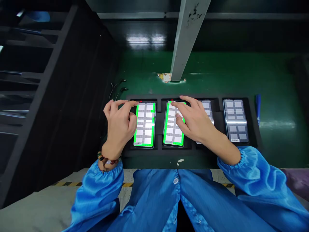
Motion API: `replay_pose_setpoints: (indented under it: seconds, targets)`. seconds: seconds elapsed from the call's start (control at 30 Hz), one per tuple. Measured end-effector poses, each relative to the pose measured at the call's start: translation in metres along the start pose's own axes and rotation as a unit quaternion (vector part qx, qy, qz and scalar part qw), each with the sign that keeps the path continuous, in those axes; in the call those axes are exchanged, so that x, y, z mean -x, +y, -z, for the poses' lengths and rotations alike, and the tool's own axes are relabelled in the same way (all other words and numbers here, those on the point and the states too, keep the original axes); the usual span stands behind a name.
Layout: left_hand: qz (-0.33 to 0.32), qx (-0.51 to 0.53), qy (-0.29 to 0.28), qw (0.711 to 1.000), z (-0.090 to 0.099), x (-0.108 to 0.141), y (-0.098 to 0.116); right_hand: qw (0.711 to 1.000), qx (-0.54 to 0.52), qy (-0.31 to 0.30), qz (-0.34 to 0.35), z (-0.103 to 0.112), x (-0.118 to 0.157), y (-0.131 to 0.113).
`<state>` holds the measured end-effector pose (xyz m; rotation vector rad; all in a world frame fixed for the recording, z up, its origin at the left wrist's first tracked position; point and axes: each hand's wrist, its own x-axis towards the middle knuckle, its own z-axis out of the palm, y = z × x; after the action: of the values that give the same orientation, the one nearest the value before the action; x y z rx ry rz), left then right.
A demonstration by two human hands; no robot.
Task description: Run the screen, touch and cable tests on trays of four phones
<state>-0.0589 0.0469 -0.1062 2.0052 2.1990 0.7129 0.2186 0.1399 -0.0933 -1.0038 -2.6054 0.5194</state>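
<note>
Two phones (145, 127) (172, 129) at the loosely spread, empty left hand (120, 120) and right hand (195, 120) are mostly edged green; rightward, two grey phones (208, 108) (235, 120) are seemingly left unedged.

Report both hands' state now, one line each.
Left hand: open, holding nothing, index fingertip at the top-left corner of the leftmost phone.
Right hand: open, holding nothing, index fingertip at the top of the second phone from the left.

Dim in here: beyond the far edge of the tabletop (277, 106) everything sinks into shadow, though the back panel (146, 41) catches white reflections. The leftmost phone (145, 125) glows brightly; glare bars the rightmost phone (236, 129). Toward the corners, shapes stretch.
</note>
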Motion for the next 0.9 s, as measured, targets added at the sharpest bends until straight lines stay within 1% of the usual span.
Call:
replay_pose_setpoints:
  seconds: [0.1,0.2,0.3,0.4,0.5,0.6,0.67,0.73,0.9]
  targets:
    - [0.005,-0.015,0.017,1.000,-0.001,0.002,-0.004,1.000,-0.010,-0.002,0.006,-0.002,-0.004,0.000]
    - [-0.007,-0.016,0.023,1.000,-0.002,0.002,-0.004,1.000,-0.002,0.022,-0.015,0.003,0.003,0.005]
    - [-0.030,-0.001,0.007,1.000,-0.003,0.000,-0.001,0.998,0.009,0.040,-0.038,0.011,0.015,0.014]
    - [-0.057,0.012,-0.019,0.998,-0.003,-0.003,0.001,0.998,0.006,0.044,-0.054,0.014,0.022,0.020]
    - [-0.081,0.022,-0.047,0.995,-0.003,-0.004,0.002,0.998,-0.029,0.026,-0.041,0.011,0.018,0.023]
    - [-0.097,0.030,-0.061,0.993,-0.003,-0.005,0.001,0.998,-0.065,-0.011,-0.016,0.007,0.010,0.023]
    - [-0.097,0.027,-0.056,0.993,-0.003,-0.004,0.001,0.997,-0.068,-0.023,-0.008,0.006,0.007,0.022]
    - [-0.094,0.021,-0.050,0.994,-0.003,-0.003,0.001,0.998,-0.061,-0.021,-0.002,0.006,0.007,0.022]
    - [-0.103,0.023,-0.031,0.994,0.001,0.005,0.002,0.999,-0.049,-0.012,0.020,0.006,0.022,0.015]
